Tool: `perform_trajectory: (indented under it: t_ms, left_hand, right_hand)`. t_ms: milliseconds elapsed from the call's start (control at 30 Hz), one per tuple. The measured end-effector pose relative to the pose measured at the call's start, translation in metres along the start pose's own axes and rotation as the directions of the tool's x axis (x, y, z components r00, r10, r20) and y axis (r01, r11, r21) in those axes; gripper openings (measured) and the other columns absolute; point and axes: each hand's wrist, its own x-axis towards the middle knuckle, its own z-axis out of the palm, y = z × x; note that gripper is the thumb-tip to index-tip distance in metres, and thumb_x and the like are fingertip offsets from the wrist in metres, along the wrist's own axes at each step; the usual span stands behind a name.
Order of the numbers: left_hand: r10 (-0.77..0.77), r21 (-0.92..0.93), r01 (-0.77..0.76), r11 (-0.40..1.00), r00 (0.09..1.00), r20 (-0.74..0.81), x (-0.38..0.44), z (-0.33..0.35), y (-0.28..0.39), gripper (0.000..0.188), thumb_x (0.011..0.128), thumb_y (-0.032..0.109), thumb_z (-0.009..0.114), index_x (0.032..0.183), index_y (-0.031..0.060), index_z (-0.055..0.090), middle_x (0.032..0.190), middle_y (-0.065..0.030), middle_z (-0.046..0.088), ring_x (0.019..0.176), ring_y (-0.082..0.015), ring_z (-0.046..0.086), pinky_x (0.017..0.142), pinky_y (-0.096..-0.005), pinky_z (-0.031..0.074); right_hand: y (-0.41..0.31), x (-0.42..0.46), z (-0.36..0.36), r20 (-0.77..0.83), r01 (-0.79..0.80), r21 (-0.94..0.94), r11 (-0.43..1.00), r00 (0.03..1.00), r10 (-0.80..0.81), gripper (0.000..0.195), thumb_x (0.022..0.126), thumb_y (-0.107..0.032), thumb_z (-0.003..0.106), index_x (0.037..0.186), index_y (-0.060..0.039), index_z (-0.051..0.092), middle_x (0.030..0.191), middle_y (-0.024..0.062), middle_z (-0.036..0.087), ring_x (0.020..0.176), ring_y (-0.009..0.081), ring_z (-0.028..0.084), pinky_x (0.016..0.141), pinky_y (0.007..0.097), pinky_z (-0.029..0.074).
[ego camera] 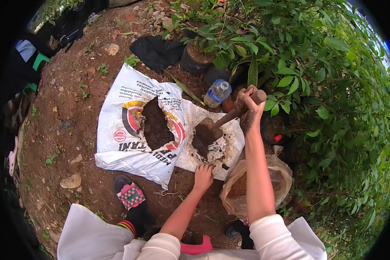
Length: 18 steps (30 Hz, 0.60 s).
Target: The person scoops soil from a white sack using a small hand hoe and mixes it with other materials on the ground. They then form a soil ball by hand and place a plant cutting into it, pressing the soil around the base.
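Note:
My right hand [249, 109] grips the wooden handle of a soil-caked hand trowel [214, 128], raised at a slant. The trowel's blade rests at a hole in a dirty white sack [235, 130], with dark soil around it. At the near edge of this sack lies my left hand [204, 177], its fingertips on the material. To the left, a printed white sack [117, 113] has a torn opening showing dark soil [156, 125].
A plastic bottle [217, 93] stands beyond the sacks, near a potted plant [196, 58] and black cloth [157, 52]. An open plastic bag [229, 198] holds brown material beneath my right forearm. Leafy shrubs [312, 97] fill the right side.

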Motion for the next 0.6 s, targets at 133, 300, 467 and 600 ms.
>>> perform_trajectory:
  t_ms: [133,300,467,600]
  left_hand:
    - [-0.282,0.006,0.289,0.957,0.937,-0.206,0.005,-0.026,-0.018,0.061,0.067,0.026,0.071,0.117,0.0017,0.047,0.118,-0.0143,0.049,0.114,-0.0304,0.044,0.098,-0.0429,0.033]
    - [-0.363,0.074,0.392,0.917,0.898,-0.249,0.026,-0.053,-0.021,0.105,0.053,0.046,0.081,0.132,-0.0037,0.030,0.133,-0.0195,0.038,0.125,-0.0315,0.035,0.106,-0.0433,0.026]
    - [-0.443,0.162,0.462,0.872,0.886,-0.137,0.013,-0.046,-0.031,0.125,0.043,0.055,0.083,0.135,-0.0064,0.024,0.135,-0.0228,0.036,0.129,-0.0340,0.031,0.109,-0.0419,0.025]
    - [-0.432,0.210,0.440,0.873,0.898,-0.088,0.026,-0.042,-0.024,0.126,0.043,0.056,0.082,0.136,-0.0060,0.023,0.137,-0.0215,0.034,0.131,-0.0333,0.029,0.109,-0.0422,0.024]
  right_hand:
    - [-0.020,-0.025,0.027,0.019,0.147,-0.113,0.983,0.989,-0.145,0.022,0.077,-0.008,0.065,0.066,-0.0036,0.046,0.059,0.0004,0.046,0.056,0.0073,0.042,0.053,0.0214,0.034]
    - [0.052,-0.022,0.022,0.084,0.197,-0.377,0.905,0.980,-0.178,0.020,0.071,-0.003,0.060,0.063,-0.0001,0.041,0.060,0.0006,0.041,0.057,0.0079,0.037,0.054,0.0234,0.034]
    - [0.001,-0.036,0.059,0.247,0.337,-0.328,0.883,0.932,-0.264,0.019,0.069,-0.001,0.059,0.064,0.0000,0.041,0.058,0.0036,0.039,0.056,0.0107,0.038,0.054,0.0231,0.035]
    - [0.044,-0.031,0.045,0.215,0.301,-0.361,0.883,0.948,-0.235,0.017,0.067,-0.002,0.058,0.067,0.0025,0.042,0.058,0.0041,0.038,0.057,0.0113,0.038,0.054,0.0254,0.034]
